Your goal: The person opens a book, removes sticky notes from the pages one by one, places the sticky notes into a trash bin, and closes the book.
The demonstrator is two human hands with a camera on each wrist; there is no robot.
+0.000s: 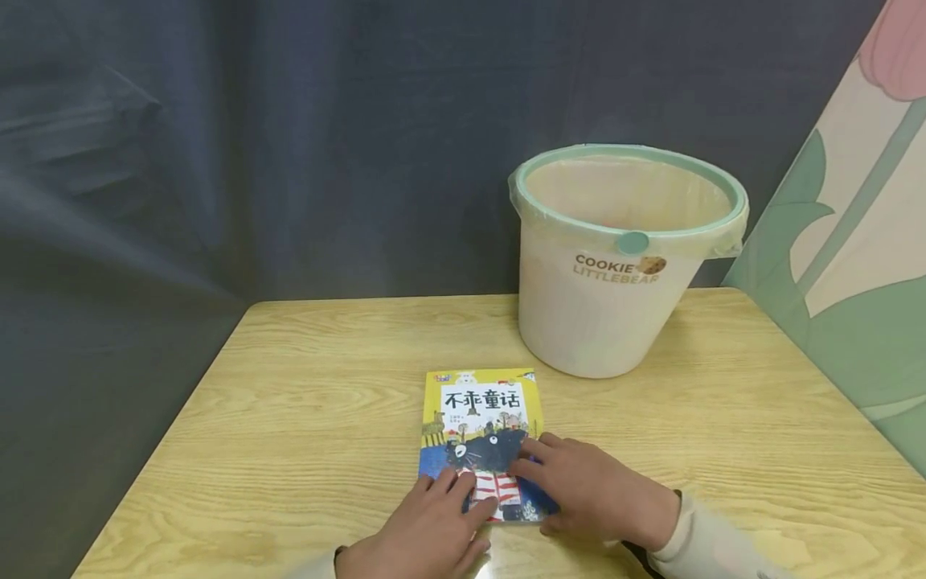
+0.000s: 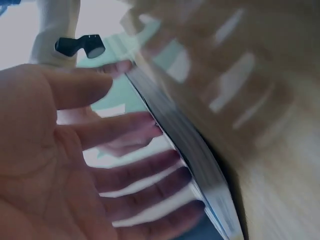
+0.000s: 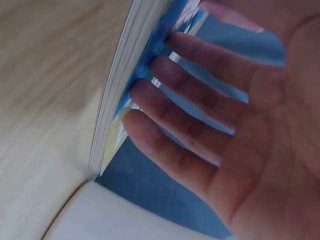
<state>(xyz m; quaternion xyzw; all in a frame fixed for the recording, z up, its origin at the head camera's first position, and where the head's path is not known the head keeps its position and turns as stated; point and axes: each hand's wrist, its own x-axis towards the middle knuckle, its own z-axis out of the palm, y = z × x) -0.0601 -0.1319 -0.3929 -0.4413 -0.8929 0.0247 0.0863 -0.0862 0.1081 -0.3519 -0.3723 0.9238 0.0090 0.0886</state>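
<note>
A children's book (image 1: 483, 414) with a yellow and blue cover, a dark animal and Chinese characters lies flat and closed on the wooden table. Over its lower left corner is my left hand (image 1: 432, 523), fingertips on the cover. My right hand (image 1: 589, 490) lies at the lower right edge, its fingertips touching the cover too. In the left wrist view the outstretched fingers of that hand reach the book's page edge (image 2: 192, 150). The right wrist view shows four extended fingers (image 3: 175, 122) against the cover beside the page block (image 3: 117, 85).
Behind the book to the right stands a cream bucket (image 1: 600, 314) with a mint rim and a clear plastic liner. A dark curtain (image 1: 376, 145) hangs behind and left of the table (image 1: 311, 402). A flower-patterned wall (image 1: 868, 241) borders the right side.
</note>
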